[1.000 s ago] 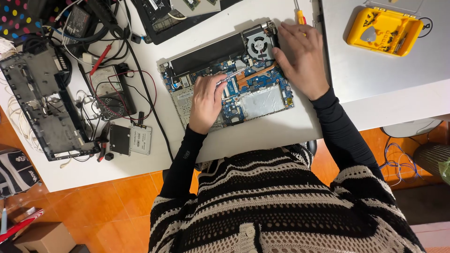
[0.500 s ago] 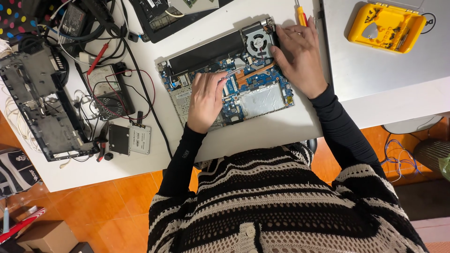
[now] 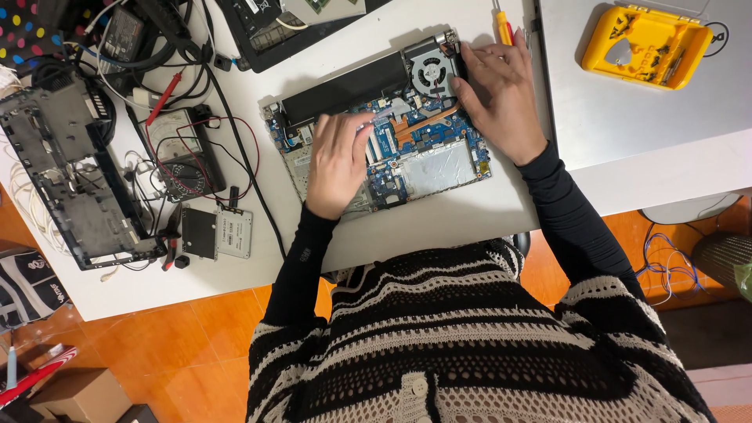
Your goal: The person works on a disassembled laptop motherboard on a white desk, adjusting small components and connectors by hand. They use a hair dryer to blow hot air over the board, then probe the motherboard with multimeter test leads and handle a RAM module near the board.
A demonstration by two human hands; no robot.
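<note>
Laptop guts (image 3: 407, 157) sit opened up in the upper middle of the frame, lying at a slant on the white table (image 3: 439, 227), so I'm looking at the blue board, a copper heat pipe and the long black battery strip along the top edge. Biggest thing up here is that table, then the closed silver laptop (image 3: 642, 117) filling the upper right, with a yellow tool tray (image 3: 644, 45) lying on its lid. Over on the left edge there's a stripped dark laptop chassis (image 3: 74, 180) in a mess of cables, and just right of it an analog multimeter (image 3: 182, 153) with red and black leads. Below the meter, lower left of centre, two flat drives (image 3: 215, 233) lie side by side. My left hand (image 3: 338, 163) lies palm down on the left half of the board, fingers fairly close together and flat, gripping nothing as far as I can see. My right hand (image 3: 501, 94) is at the top right corner of the open laptop, fingers spread a bit, fingertips pressing at the edge right beside the round cooling fan (image 3: 432, 72); can't tell if anything's pinched under them. Smallest bit: a screwdriver (image 3: 503, 27) with a yellow and red handle at the top edge, just above my right fingers, not touched.
</note>
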